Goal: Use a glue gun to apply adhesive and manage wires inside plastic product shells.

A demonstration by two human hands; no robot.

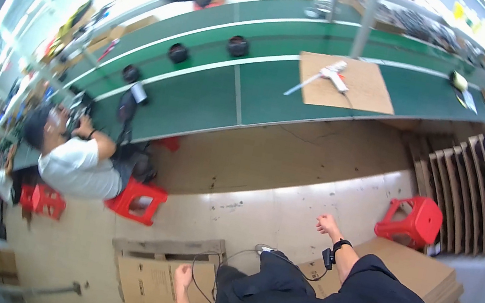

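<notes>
My left hand (183, 276) hangs low beside my leg, over a flat cardboard stack (150, 288). Its fingers look loosely curled, with nothing seen in them. Out in front of me is my right hand (327, 224), above the floor and left of a red plastic stool (417, 221). Its fingers are curled in, and no object shows in them. Each wrist wears a black band with a small device, and a dark cable (244, 250) loops between them. Neither hand touches the workbench. On that bench, a white glue gun (335, 76) lies on a cardboard sheet (373, 93).
A long green workbench (199, 102) runs across ahead, with several round black parts (238, 46) on it. To the left, a person in a white shirt (79, 165) works seated on a red stool (140, 199). Stacked cardboard dividers (466, 191) stand right; a wooden pallet (170, 246) lies near my left.
</notes>
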